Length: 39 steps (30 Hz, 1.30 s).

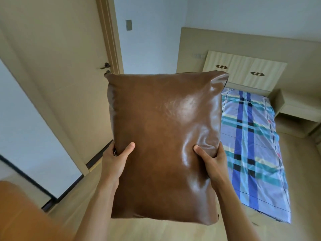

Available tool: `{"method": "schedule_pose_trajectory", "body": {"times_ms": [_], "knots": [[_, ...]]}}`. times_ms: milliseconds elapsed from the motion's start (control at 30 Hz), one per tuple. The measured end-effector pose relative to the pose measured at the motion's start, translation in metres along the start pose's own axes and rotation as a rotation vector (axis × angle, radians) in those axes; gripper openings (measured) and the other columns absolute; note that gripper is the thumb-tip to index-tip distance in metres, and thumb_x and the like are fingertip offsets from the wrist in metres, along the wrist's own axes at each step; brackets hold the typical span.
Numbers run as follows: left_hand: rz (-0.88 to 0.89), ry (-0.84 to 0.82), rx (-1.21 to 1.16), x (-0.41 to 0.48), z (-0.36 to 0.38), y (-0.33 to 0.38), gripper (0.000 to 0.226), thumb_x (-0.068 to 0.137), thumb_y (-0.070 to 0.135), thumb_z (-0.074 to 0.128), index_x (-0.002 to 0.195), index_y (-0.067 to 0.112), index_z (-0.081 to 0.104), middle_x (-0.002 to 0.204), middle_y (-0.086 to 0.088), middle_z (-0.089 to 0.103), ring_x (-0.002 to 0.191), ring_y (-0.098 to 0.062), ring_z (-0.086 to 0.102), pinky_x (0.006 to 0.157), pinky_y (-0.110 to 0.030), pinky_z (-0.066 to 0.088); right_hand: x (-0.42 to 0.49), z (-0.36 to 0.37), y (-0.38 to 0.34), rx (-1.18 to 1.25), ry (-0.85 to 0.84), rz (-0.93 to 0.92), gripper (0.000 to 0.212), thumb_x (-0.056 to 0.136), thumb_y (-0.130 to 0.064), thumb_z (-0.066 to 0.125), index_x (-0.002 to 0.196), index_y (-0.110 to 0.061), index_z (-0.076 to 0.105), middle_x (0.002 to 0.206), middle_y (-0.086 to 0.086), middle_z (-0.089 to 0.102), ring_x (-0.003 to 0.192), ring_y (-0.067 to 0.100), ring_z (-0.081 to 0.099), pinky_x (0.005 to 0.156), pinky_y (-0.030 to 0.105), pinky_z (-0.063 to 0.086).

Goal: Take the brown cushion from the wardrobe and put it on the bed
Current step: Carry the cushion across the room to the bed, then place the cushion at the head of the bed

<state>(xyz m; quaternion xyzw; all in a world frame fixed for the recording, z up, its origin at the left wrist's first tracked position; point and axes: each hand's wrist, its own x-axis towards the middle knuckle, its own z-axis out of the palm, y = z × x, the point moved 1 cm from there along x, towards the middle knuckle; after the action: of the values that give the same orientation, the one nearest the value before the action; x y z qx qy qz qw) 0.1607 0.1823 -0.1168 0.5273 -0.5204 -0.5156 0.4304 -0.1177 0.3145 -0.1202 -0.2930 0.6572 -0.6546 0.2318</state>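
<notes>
Cushion (165,146): brown, glossy, leather-look, held up in the air in front of the person, upright and filling the middle of the view. It touches no furniture.

Left hand (114,160): grip pinching the cushion's left edge, thumb pressed flat on the front face, fingers hidden behind.

Right hand (212,162): grip pinching the right edge, thumb dug into the front face so the cover dents and creases there; fingers wrap the side.

Bed (251,153): lies to the right of and beyond the cushion, covered by a blue, teal and cream plaid sheet. Nothing rests on the visible part of the sheet; the cushion hides its left margin. A padded cream headboard (243,70) stands at the far end.

Door (60,66): beige, shut, to the left, lever handle (105,66) visible.

Nightstand (295,108): open-fronted, right of the bed; contents cannot be made out.
</notes>
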Motion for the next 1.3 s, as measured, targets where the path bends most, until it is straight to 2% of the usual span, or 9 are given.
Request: {"method": "schedule_pose_trajectory", "body": {"times_ms": [67, 133, 267, 433, 633, 800, 1000, 1200, 1300], "knots": [[-0.004, 0.012, 0.035, 0.039, 0.008, 0.007, 0.049, 0.083, 0.056, 0.079, 0.125, 0.035, 0.067, 0.115, 0.014, 0.07, 0.1, -0.014, 0.065, 0.096, -0.043, 0.055, 0.039, 0.02, 0.003, 0.006, 0.006, 0.015, 0.058, 0.064, -0.044, 0.092, 0.117, -0.039, 0.067, 0.108, -0.017, 0.078, 0.096, 0.001, 0.074, 0.084, 0.023, 0.055], [0.009, 0.031, 0.059, 0.083, 0.014, 0.013, 0.052, 0.081, 0.057, 0.079, 0.125, 0.033, 0.067, 0.116, 0.013, 0.07, 0.1, -0.012, 0.066, 0.097, -0.044, 0.055, 0.081, 0.046, 0.01, 0.017, 0.002, 0.028, 0.061, 0.064, -0.045, 0.092, 0.119, -0.04, 0.066, 0.107, -0.019, 0.078, 0.095, 0.0, 0.074, 0.076, 0.015, 0.056], [0.011, 0.054, 0.075, 0.175, 0.024, 0.021, 0.034, 0.081, 0.054, 0.081, 0.109, 0.038, 0.069, 0.11, 0.018, 0.071, 0.098, -0.004, 0.065, 0.084, -0.028, 0.055, 0.16, 0.105, 0.028, 0.053, -0.022, 0.053, 0.053, 0.063, -0.046, 0.091, 0.11, -0.045, 0.067, 0.104, -0.02, 0.078, 0.094, -0.001, 0.074, 0.079, 0.017, 0.056], [0.03, 0.052, 0.115, 0.304, 0.043, 0.034, 0.035, 0.08, 0.048, 0.084, 0.11, 0.033, 0.072, 0.1, 0.018, 0.078, 0.094, -0.005, 0.072, 0.078, -0.025, 0.056, 0.267, 0.18, 0.062, 0.131, -0.027, 0.093, 0.056, 0.063, -0.049, 0.091, 0.113, -0.047, 0.067, 0.107, -0.021, 0.078, 0.096, -0.001, 0.074, 0.077, 0.016, 0.057], [0.026, 0.019, 0.147, 0.446, 0.075, 0.056, 0.049, 0.072, 0.048, 0.087, 0.115, 0.027, 0.075, 0.107, 0.007, 0.081, 0.101, -0.017, 0.076, 0.092, -0.043, 0.062, 0.388, 0.25, 0.084, 0.178, -0.004, 0.167, 0.065, 0.059, -0.054, 0.092, 0.118, -0.039, 0.068, 0.109, -0.017, 0.078, 0.098, 0.001, 0.074, 0.083, 0.023, 0.056], [0.005, -0.047, 0.147, 0.553, 0.101, 0.065, 0.054, 0.071, 0.051, 0.086, 0.119, 0.029, 0.073, 0.112, 0.009, 0.079, 0.104, -0.018, 0.075, 0.093, -0.042, 0.062, 0.46, 0.294, 0.09, 0.159, 0.052, 0.192, 0.064, 0.061, -0.054, 0.092, 0.118, -0.039, 0.067, 0.109, -0.018, 0.078, 0.098, 0.0, 0.074, 0.081, 0.02, 0.057], [0.015, -0.24, 0.117, 0.68, 0.137, 0.058, 0.038, 0.078, 0.041, 0.087, 0.113, 0.033, 0.075, 0.101, 0.021, 0.081, 0.091, 0.0, 0.076, 0.066, -0.012, 0.058, 0.524, 0.339, 0.112, 0.125, 0.237, 0.201, 0.063, 0.062, -0.054, 0.092, 0.118, -0.041, 0.068, 0.112, -0.018, 0.077, 0.102, 0.0, 0.073, 0.089, 0.026, 0.054], [0.021, -0.501, 0.154, 0.8, 0.18, 0.056, 0.04, 0.079, 0.041, 0.086, 0.117, 0.034, 0.074, 0.103, 0.021, 0.08, 0.094, -0.001, 0.076, 0.085, -0.027, 0.058, 0.567, 0.387, 0.129, 0.127, 0.514, 0.23, 0.06, 0.059, -0.052, 0.093, 0.114, -0.041, 0.071, 0.108, -0.015, 0.079, 0.1, 0.004, 0.075, 0.09, 0.031, 0.056], [0.035, -0.591, 0.181, 0.853, 0.199, 0.069, 0.043, 0.08, 0.046, 0.084, 0.119, 0.033, 0.073, 0.104, 0.018, 0.079, 0.099, -0.004, 0.074, 0.084, -0.026, 0.057, 0.581, 0.414, 0.124, 0.136, 0.621, 0.228, 0.066, 0.053, -0.062, 0.094, 0.113, -0.044, 0.071, 0.109, -0.015, 0.079, 0.1, 0.003, 0.074, 0.089, 0.029, 0.054]]}}
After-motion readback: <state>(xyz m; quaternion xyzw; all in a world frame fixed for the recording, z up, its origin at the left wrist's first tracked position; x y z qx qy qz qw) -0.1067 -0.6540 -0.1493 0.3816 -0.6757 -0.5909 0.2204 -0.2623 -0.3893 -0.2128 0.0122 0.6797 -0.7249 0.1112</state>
